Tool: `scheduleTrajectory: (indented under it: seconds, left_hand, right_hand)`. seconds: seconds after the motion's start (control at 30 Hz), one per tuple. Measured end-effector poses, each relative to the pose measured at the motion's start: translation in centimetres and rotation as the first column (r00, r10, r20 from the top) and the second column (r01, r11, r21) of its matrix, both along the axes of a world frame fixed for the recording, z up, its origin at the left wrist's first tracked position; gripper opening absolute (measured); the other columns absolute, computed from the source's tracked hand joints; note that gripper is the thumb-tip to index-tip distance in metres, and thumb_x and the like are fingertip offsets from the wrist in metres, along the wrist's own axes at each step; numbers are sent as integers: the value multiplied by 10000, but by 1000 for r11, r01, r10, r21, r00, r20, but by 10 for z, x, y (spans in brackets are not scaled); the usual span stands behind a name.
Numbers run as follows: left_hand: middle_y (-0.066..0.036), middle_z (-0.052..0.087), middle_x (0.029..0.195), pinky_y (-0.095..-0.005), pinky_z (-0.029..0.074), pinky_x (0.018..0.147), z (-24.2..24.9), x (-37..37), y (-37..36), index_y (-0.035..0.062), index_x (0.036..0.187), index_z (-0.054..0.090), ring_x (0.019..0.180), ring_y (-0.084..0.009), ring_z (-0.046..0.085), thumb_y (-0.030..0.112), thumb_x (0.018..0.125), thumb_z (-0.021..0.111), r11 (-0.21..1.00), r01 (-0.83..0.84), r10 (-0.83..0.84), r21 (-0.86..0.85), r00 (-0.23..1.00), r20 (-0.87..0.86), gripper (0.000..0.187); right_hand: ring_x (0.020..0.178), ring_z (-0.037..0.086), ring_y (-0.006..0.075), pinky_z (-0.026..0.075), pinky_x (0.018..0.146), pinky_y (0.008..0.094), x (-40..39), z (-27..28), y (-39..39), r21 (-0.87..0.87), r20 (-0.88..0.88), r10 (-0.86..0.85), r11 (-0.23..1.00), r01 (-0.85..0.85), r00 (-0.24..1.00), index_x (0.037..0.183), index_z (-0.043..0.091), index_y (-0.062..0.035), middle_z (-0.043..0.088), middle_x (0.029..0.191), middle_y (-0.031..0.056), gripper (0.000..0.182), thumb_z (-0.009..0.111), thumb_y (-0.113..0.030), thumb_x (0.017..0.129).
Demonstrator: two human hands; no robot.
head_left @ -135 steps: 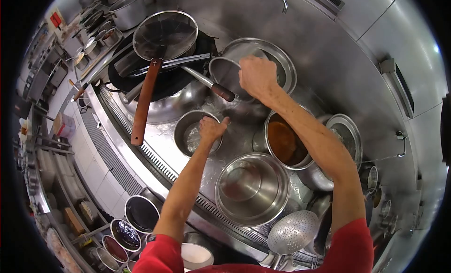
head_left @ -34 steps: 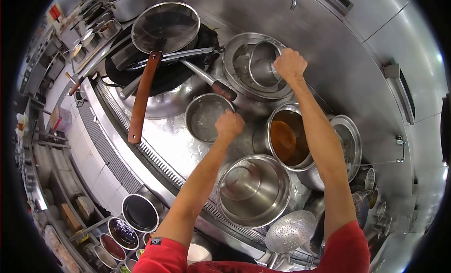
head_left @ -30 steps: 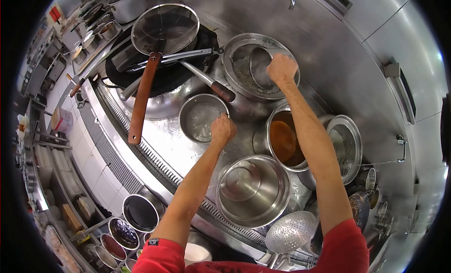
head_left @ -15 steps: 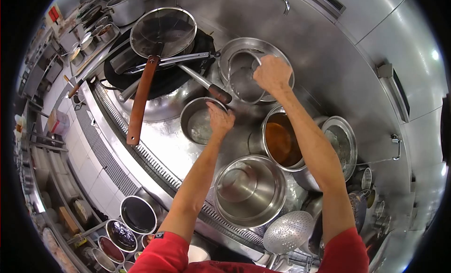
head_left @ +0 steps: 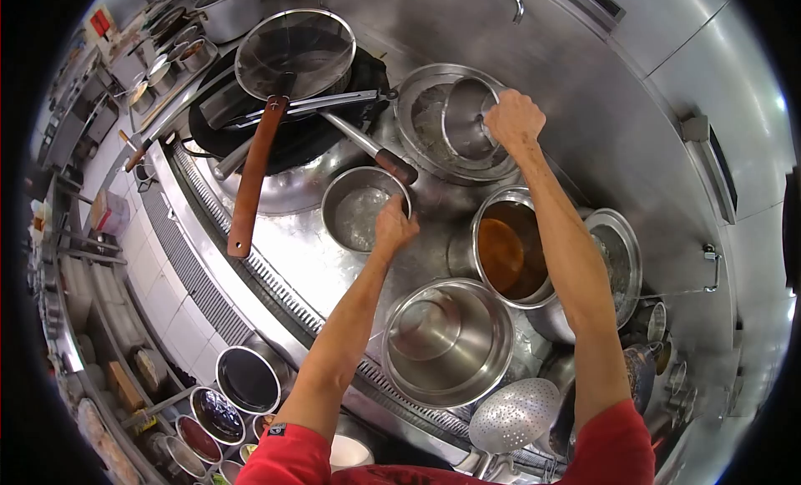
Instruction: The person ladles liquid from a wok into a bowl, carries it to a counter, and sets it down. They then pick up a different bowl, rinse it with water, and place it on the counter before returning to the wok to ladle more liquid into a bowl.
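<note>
My right hand (head_left: 515, 124) is closed round the handle of a steel jug (head_left: 469, 116). The jug is tilted, its mouth facing left, over a wide steel basin (head_left: 409, 134) that has clear liquid in it. Lower and to the left, my left hand (head_left: 395, 224) grips the right rim of a small round steel pot (head_left: 336, 209). Cloudy, pale liquid (head_left: 360, 218) covers the bottom of that pot, which stands on the steel worktop (head_left: 288, 243). My left fingertips reach over the pot's inner wall.
A pot of brown liquid (head_left: 501, 255) stands under my right forearm, beside a large steel pot (head_left: 450, 376). A wooden-handled strainer (head_left: 260, 172) and tongs (head_left: 313, 105) lie across a black wok (head_left: 200, 134). A perforated ladle (head_left: 513, 414) rests near the front edge.
My right hand has moved right, and the jug has turned from mouth-up to tilted over the basin. The left hand has shifted down slightly and now closes on the small pot's rim.
</note>
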State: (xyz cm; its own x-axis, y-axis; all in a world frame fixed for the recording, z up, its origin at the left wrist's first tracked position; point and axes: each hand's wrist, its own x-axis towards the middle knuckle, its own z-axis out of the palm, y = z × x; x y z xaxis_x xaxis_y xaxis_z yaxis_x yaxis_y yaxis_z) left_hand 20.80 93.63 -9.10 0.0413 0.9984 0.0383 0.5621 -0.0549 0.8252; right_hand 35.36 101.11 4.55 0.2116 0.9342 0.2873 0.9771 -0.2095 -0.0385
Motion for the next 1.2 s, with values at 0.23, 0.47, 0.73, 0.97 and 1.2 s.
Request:
scheduleTrajectory:
  seconds: [0.23,0.47,0.73,0.97,1.2]
  left_hand:
    - [-177,566,739,-417,420,632,-12,-3,-3,26,785,485,713,-349,557,141,651,665,996,-60,45,63,975,217,251]
    - [-183,573,666,-425,419,623,-26,-11,-5,31,673,517,692,-379,561,352,712,649,972,-141,147,-186,989,18,349]
    - [-223,590,734,-443,423,637,18,-8,18,-28,838,534,652,-390,564,394,843,473,944,-328,320,-28,895,312,426]
    - [-265,522,1052,-419,325,953,7,1,30,-53,1171,385,1091,-389,451,481,779,521,640,-711,763,-292,635,124,676]
    - [-250,553,975,-469,421,807,-19,11,27,-14,961,511,935,-421,525,341,784,523,946,-263,244,-190,963,-118,397]
  right_hand:
    - [749,637,311,495,682,381,17,-37,12,7,91,-52,999,51,995,773,643,-30,645,803,147,144,573,-133,700]
    - [783,623,325,479,712,398,15,-52,13,-17,-107,-47,999,46,993,767,645,-36,636,853,168,171,559,-158,684]
    - [833,593,320,468,706,406,9,-9,-8,-112,-315,2,993,-40,949,797,632,-19,616,886,170,233,538,-189,670]
    - [831,590,332,467,715,410,-9,-12,-10,5,-172,201,979,-203,964,793,632,-34,624,856,152,236,530,-222,692]
    - [743,574,370,454,658,447,4,-21,-8,74,-205,187,982,-175,961,673,574,-21,598,750,180,181,517,-193,670]
